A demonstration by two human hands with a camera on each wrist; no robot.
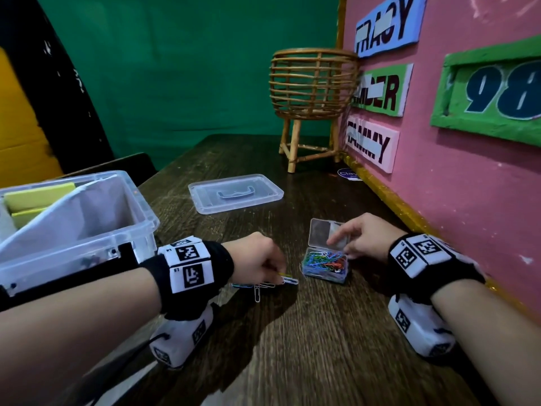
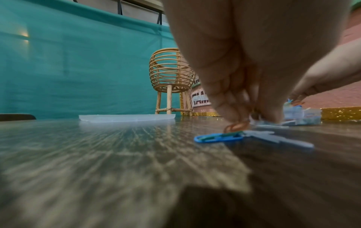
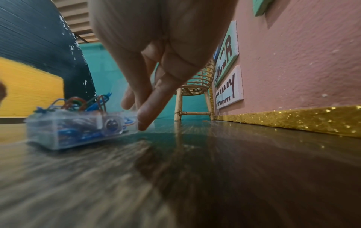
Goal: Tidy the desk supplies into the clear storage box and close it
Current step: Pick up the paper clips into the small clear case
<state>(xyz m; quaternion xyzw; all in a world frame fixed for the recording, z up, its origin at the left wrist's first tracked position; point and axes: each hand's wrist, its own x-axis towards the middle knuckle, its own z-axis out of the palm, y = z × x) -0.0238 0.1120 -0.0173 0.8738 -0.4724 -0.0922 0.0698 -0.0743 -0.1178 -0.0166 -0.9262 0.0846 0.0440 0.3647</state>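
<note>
A small clear case (image 1: 325, 265) full of coloured paper clips stands on the table with its hinged lid (image 1: 323, 232) raised. My right hand (image 1: 342, 246) touches the case's right end and the lid with straightish fingers (image 3: 145, 120); the case (image 3: 74, 128) lies just left of them. My left hand (image 1: 279, 278) is down on the table left of the case and pinches a pale paper clip (image 1: 288, 280). Loose clips (image 1: 256, 288) lie under it, among them a blue one (image 2: 218, 137) and a white one (image 2: 281, 138). The clear storage box (image 1: 137, 206) stands open at the left.
The box's lid (image 1: 235, 193) lies flat at mid-table. Yellow note pads (image 1: 38, 197) and a white sheet are inside the box. A rattan basket stand (image 1: 313, 92) occupies the far corner. A pink board (image 1: 468, 186) with a gold strip borders the right side.
</note>
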